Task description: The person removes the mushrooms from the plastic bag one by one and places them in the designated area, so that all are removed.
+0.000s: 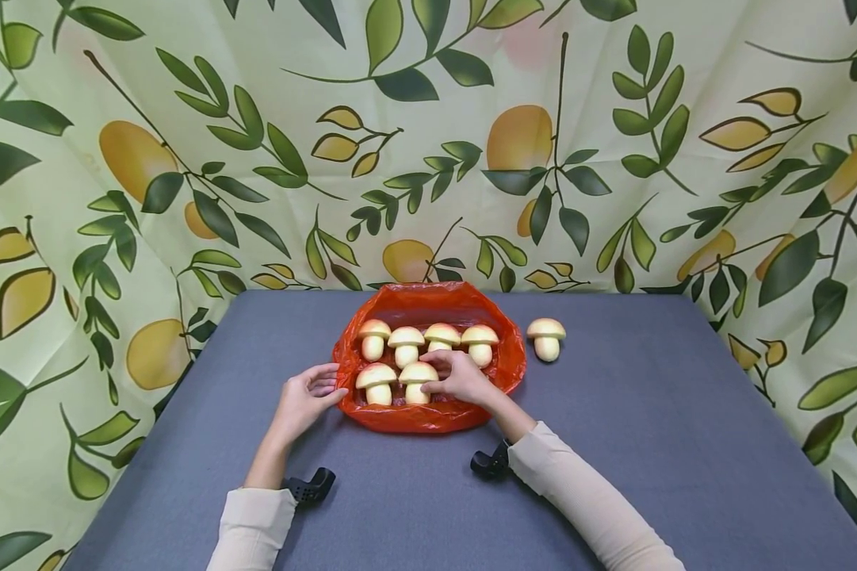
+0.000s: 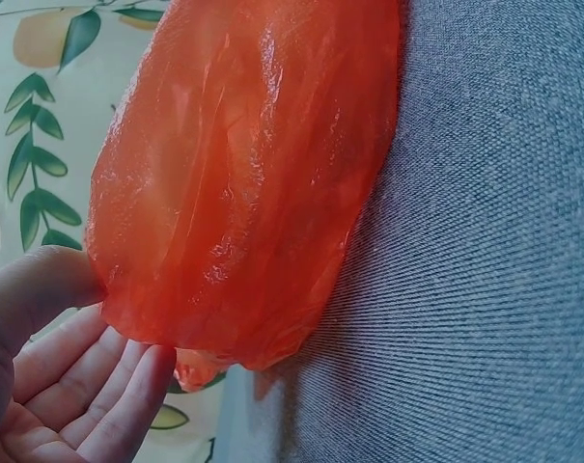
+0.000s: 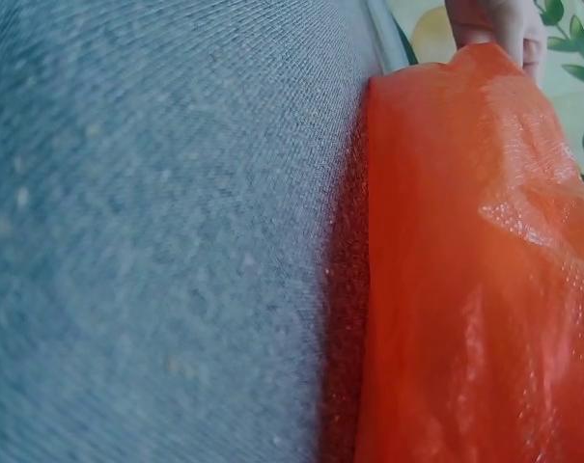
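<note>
A red plastic bag [image 1: 428,420] lies with its mouth spread wide. Inside it stand several pale yellow toy mushrooms [image 1: 374,329], caps up, in two rows. My right hand [image 1: 464,379] reaches over the bag's front right rim and pinches the front-row mushroom [image 1: 411,392] by its cap, thumb in front. My left hand [image 1: 305,399] touches the bag's left side with thumb and fingertips, its fingers loosely spread. In the left wrist view, the left thumb and fingertips [image 2: 154,367] meet the bag's edge. The right wrist view shows the bag's outer wall [image 3: 456,260], but not the right hand.
One more toy mushroom [image 1: 546,339] stands on the grey-blue cloth-covered table [image 1: 614,412], just right of the bag. Behind the table hangs a curtain [image 1: 428,182] printed with leaves and fruit. Black wrist cameras [image 1: 312,485] project inward from both forearms.
</note>
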The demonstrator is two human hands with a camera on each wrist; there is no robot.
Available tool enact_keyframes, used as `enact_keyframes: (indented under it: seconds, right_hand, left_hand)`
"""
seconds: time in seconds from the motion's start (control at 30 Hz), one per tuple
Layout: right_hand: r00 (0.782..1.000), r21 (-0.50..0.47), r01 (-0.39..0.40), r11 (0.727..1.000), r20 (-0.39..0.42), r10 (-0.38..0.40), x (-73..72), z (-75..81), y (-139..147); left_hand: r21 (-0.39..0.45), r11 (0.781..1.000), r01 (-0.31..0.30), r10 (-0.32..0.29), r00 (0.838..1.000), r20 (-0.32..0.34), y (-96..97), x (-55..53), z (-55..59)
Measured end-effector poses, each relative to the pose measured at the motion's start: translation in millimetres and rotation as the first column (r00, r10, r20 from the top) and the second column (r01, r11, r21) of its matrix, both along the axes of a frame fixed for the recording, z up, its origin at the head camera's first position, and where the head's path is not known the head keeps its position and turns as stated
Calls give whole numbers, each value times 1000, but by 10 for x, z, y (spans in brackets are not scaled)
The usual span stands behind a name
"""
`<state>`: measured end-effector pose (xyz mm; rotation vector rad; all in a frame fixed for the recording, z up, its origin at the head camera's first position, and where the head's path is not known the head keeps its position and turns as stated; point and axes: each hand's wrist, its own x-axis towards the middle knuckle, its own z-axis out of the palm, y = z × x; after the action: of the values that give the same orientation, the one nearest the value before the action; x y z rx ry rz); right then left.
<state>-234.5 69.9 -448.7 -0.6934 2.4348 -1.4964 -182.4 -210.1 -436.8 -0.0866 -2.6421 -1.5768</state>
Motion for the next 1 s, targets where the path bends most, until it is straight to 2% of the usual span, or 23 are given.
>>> enact_keyframes:
  seconds: [0.23, 0.4, 0.7, 1.0]
  right_hand:
    - [1000, -1, 4, 1000, 2, -4, 7, 8, -10]
    - [1000, -14, 1, 1000, -4, -1, 14, 35, -9]
    - [1000, -39, 26, 999, -11, -26, 41, 120, 13]
    - [999, -68, 50, 996, -16, -51, 31, 241, 67]
  left_hand:
    - [-17, 1000, -7, 7, 1000, -3, -4, -2, -8]
    - [6, 1000, -3, 3, 1000, -10, 8, -1, 5]
    - [36, 999, 6, -6, 1000, -17, 12, 9, 21]
    - [19, 1000, -1, 1, 1000, -11, 10, -6, -4]
